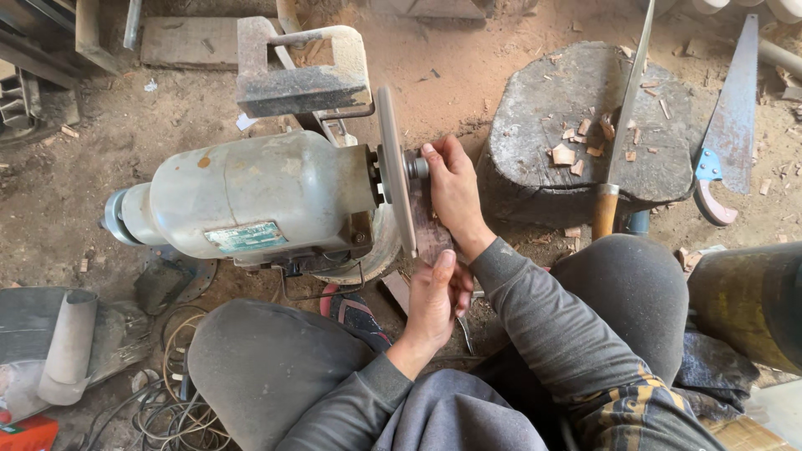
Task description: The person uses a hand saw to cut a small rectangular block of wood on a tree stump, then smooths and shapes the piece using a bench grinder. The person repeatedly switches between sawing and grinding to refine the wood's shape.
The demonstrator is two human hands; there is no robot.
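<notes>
In the head view, a pale green bench grinder (251,196) fills the centre-left of the frame, its thin grinding disc (394,171) seen edge-on at the motor's right end. A flat, dark piece of wood (430,234) sits just right of centre, pressed against the right face of the disc. The right hand (455,192) is closed over the upper end of the wood — fingers curled over its far edge, close by the disc's hub. The left hand (434,301) grips the lower end, thumb laid along the wood's face and fingers wrapped behind. Both grey sleeves run down to the lower right.

At upper right stands a worn chopping block (585,125) scattered with wood chips, a long blade with a wooden handle (622,108) lying across it. A handsaw (727,117) leans at the far right. Coiled wire (167,409) lies at lower left on the dirt floor.
</notes>
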